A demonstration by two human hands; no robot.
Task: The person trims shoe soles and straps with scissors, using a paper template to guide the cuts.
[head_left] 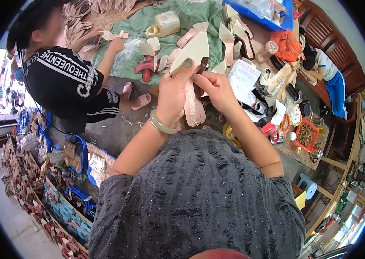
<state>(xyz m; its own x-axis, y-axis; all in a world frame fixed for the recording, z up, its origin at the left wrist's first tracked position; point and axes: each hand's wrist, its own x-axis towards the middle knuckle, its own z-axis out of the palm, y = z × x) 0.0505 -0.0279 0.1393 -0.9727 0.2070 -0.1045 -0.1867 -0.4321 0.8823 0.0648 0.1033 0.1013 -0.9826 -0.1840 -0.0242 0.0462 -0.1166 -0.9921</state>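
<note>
a pointed shoe with an off-white upper and a pale pink insole (194,108) is held between the two hands, directly ahead of the grey-clad torso (195,185). its left side is gripped by the left hand (173,93), thumb pressed on the upper. a dark brown strip (203,64) at its right edge appears pinched by the right hand (218,90), though some fingertips are hidden. the strip's closeness to the right thumb is judged decisive. the long axis runs away from the torso, off-white end forward, pink end nearest.
</note>
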